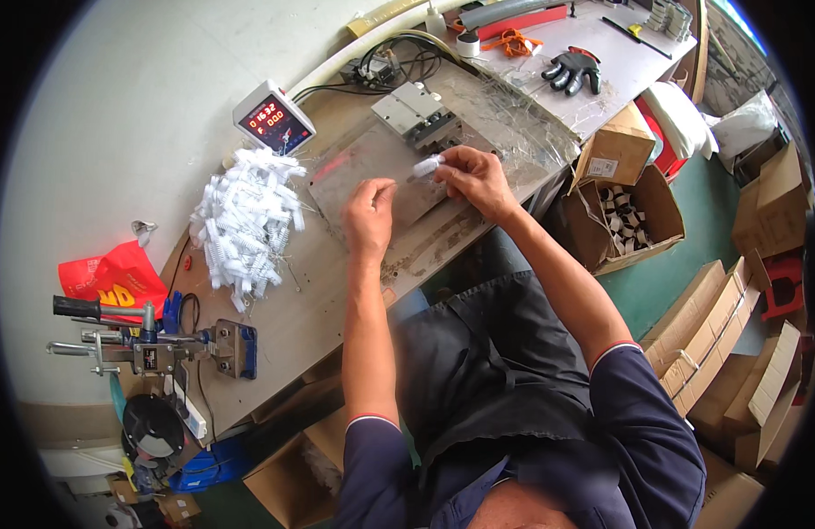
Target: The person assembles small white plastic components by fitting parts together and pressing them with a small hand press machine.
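Over the workbench (319, 317), my right hand (480, 183) pinches a small white bristle brush (427, 166) between thumb and fingers. The brush points left, toward my other hand. My left hand (370, 216) is a short way off, its thumb and fingertips pressed together; anything between them is too small to make out. Beyond both hands sits a metal clamping block (418, 115) on a flat plate. To the left lies a heap of similar white brushes (249, 216) with thin wire stems.
A counter box with a red display (273, 119) stands behind the heap. A lever toggle press (152, 339) and red bag (116, 278) are at left. A black-and-grey glove (573, 70) lies at the back right. Cardboard boxes (641, 242) stand on the floor at right.
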Action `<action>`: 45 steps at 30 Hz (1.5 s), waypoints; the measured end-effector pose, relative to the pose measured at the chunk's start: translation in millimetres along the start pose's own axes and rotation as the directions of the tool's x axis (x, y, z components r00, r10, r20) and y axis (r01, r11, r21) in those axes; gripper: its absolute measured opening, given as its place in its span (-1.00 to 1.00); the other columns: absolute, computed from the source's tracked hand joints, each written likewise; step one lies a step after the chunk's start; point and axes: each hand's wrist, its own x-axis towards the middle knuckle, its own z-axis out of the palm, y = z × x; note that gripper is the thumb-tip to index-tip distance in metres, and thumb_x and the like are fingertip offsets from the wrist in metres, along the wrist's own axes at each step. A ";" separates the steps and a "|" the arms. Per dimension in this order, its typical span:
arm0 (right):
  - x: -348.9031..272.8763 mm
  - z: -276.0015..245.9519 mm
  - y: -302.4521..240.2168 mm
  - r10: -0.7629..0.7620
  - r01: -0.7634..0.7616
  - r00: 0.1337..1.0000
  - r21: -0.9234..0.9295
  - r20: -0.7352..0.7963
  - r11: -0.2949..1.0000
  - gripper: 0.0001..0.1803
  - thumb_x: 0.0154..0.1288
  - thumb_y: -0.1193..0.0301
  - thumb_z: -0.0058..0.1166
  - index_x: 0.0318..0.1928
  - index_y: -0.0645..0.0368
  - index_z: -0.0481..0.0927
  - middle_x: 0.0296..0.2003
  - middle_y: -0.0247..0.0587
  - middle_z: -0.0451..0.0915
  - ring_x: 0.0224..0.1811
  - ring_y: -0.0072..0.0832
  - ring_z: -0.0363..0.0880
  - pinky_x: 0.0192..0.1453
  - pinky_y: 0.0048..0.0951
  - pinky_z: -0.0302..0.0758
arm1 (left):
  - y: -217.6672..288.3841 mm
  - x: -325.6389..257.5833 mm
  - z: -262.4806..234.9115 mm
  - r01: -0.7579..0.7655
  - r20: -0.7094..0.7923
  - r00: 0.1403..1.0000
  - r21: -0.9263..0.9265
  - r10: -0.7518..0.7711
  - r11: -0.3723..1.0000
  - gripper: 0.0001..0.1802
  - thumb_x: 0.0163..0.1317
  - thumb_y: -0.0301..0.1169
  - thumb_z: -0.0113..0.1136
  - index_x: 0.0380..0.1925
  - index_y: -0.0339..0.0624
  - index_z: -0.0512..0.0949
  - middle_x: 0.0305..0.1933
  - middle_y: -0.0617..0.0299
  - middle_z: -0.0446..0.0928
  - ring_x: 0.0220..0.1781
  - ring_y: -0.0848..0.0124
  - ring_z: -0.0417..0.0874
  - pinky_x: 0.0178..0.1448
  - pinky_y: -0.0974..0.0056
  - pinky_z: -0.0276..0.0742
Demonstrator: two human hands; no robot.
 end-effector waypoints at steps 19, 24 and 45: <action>2.8 3.9 5.4 0.021 -0.022 1.000 -0.032 -0.013 0.999 -0.82 0.50 0.38 0.22 -0.05 0.23 0.67 -0.36 -0.28 0.72 -0.48 -0.67 0.57 -0.39 -0.63 0.47 | 1.3 -3.2 -7.4 -0.095 0.023 0.995 0.074 0.093 0.993 -0.92 0.17 -0.53 0.38 -0.34 -0.17 0.67 -0.31 0.11 0.70 -0.22 0.08 0.74 -0.16 0.10 0.61; 4.3 3.0 9.3 0.078 -0.080 0.996 -0.057 -0.045 0.995 -0.84 0.51 0.42 0.17 -0.13 0.29 0.64 -0.38 -0.22 0.72 -0.52 -0.61 0.61 -0.46 -0.60 0.49 | 6.6 -5.5 -2.6 -0.164 0.051 0.986 0.235 0.156 0.958 -0.94 0.18 -0.47 0.37 -0.39 -0.12 0.65 -0.35 0.19 0.68 -0.21 0.15 0.70 -0.12 0.08 0.61; -1.0 23.2 1.6 0.018 -0.010 0.999 -0.263 0.029 0.965 -0.80 0.50 0.36 0.19 -0.10 0.28 0.69 -0.50 -0.37 0.62 -0.54 -0.73 0.48 -0.45 -0.60 0.40 | -69.9 11.8 -117.9 0.017 0.103 0.985 0.732 -0.135 0.681 -0.68 0.23 -0.55 0.13 -0.03 -0.05 0.65 -0.09 -0.05 0.60 -0.11 -0.09 0.69 -0.05 -0.11 0.59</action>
